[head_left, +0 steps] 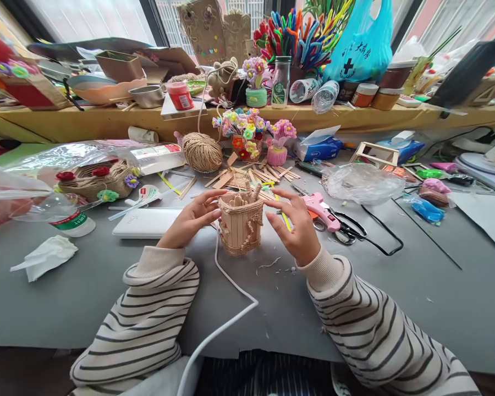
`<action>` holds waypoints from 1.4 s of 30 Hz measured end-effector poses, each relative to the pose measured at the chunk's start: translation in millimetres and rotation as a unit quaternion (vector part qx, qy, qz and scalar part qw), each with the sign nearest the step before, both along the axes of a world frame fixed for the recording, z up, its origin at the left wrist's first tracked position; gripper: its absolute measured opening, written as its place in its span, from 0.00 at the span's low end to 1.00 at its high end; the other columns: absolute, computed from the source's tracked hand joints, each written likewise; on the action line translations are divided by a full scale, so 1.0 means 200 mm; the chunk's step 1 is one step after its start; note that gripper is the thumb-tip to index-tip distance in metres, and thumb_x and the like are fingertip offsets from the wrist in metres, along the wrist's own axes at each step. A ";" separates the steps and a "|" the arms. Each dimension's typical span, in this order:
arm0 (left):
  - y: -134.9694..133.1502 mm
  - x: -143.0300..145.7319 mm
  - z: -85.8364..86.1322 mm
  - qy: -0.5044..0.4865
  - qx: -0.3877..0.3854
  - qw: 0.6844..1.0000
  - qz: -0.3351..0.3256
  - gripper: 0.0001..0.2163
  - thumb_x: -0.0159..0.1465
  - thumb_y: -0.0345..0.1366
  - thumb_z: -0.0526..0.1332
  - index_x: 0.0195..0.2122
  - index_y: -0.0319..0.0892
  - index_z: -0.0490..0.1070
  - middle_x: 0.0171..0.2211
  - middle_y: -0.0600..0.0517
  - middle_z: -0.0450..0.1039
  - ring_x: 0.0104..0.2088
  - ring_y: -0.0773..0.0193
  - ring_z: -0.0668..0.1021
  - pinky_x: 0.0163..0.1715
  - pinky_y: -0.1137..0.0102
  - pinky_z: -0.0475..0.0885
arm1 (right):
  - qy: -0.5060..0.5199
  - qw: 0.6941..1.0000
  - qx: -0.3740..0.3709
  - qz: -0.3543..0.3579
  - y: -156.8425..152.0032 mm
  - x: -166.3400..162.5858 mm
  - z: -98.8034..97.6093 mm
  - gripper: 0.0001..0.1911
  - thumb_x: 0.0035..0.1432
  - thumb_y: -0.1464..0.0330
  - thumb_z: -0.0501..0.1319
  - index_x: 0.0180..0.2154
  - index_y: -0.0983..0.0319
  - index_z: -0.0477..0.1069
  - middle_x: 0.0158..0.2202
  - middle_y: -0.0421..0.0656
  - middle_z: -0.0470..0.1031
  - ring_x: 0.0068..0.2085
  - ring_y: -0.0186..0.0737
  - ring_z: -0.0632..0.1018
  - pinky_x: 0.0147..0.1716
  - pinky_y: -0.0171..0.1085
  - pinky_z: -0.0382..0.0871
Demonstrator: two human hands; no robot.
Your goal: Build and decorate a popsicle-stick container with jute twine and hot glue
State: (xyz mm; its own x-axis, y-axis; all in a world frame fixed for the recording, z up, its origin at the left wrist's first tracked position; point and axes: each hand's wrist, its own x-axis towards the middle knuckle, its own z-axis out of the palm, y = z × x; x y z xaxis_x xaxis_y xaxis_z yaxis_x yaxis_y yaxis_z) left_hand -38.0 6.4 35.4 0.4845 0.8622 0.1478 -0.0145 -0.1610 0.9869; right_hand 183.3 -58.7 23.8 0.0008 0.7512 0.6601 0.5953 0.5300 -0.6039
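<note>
A small container (241, 228) of wooden craft sticks, with twine wound round its rim and base, stands in front of me. Twine trim and small beads decorate its sides, and a twine-wrapped handle or loop (256, 192) rises at the top. Loose sticks show inside it. My left hand (193, 217) holds the container's left side, with the thumb at the side and the fingers behind the rim. At the right side, my right hand (292, 223) has its fingers spread, the index fingertip close to the rim; whether it touches I cannot tell.
Behind lie loose wooden sticks (272, 173) and a twine ball (202, 152). A pink glue gun (322, 212) and black-handled scissors (348, 225) lie to the right. A white power bank (146, 224) is at left. A white cable (231, 319) runs toward me.
</note>
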 end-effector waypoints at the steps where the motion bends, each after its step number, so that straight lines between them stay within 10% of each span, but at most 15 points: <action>1: 0.00 0.00 0.00 0.004 0.001 1.000 0.000 0.19 0.54 0.38 0.64 0.48 0.46 0.67 0.52 0.46 0.68 0.50 0.52 0.71 0.43 0.64 0.71 | -0.009 1.000 0.012 -0.008 0.00 0.00 0.00 0.13 0.57 0.62 0.54 0.42 0.59 0.71 0.48 0.48 0.69 0.52 0.44 0.68 0.51 0.48 0.60; 21: -0.07 -0.03 0.11 0.068 0.089 0.994 0.005 0.19 0.57 0.39 0.60 0.50 0.43 0.65 0.53 0.44 0.66 0.53 0.50 0.68 0.50 0.57 0.65 | -0.111 0.993 0.041 0.000 -0.02 -0.02 0.02 0.18 0.56 0.60 0.55 0.49 0.56 0.67 0.52 0.47 0.63 0.55 0.47 0.62 0.54 0.51 0.57; 27: -0.26 0.15 0.30 0.232 0.330 0.897 0.184 0.13 0.53 0.37 0.64 0.41 0.47 0.71 0.37 0.52 0.73 0.42 0.55 0.72 0.49 0.61 0.62 | -0.117 0.993 0.029 -0.006 -0.03 -0.04 0.03 0.21 0.54 0.60 0.56 0.50 0.57 0.66 0.54 0.47 0.61 0.56 0.48 0.61 0.55 0.51 0.55; 42: -0.26 0.33 0.36 0.446 0.344 0.804 0.190 0.13 0.50 0.31 0.64 0.37 0.45 0.69 0.23 0.52 0.69 0.29 0.53 0.73 0.38 0.60 0.63 | -0.122 0.992 0.026 0.000 -0.04 -0.04 0.03 0.23 0.50 0.69 0.55 0.50 0.61 0.66 0.56 0.48 0.58 0.57 0.47 0.58 0.56 0.51 0.52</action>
State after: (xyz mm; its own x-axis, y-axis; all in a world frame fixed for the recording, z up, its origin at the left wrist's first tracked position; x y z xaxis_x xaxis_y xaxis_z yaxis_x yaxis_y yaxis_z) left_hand 29.0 -45.1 107.0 0.3824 0.8358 0.3939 0.8288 -0.4987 0.2536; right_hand 174.5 -67.0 29.9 -0.1635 0.7162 0.6785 0.7210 0.5561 -0.4133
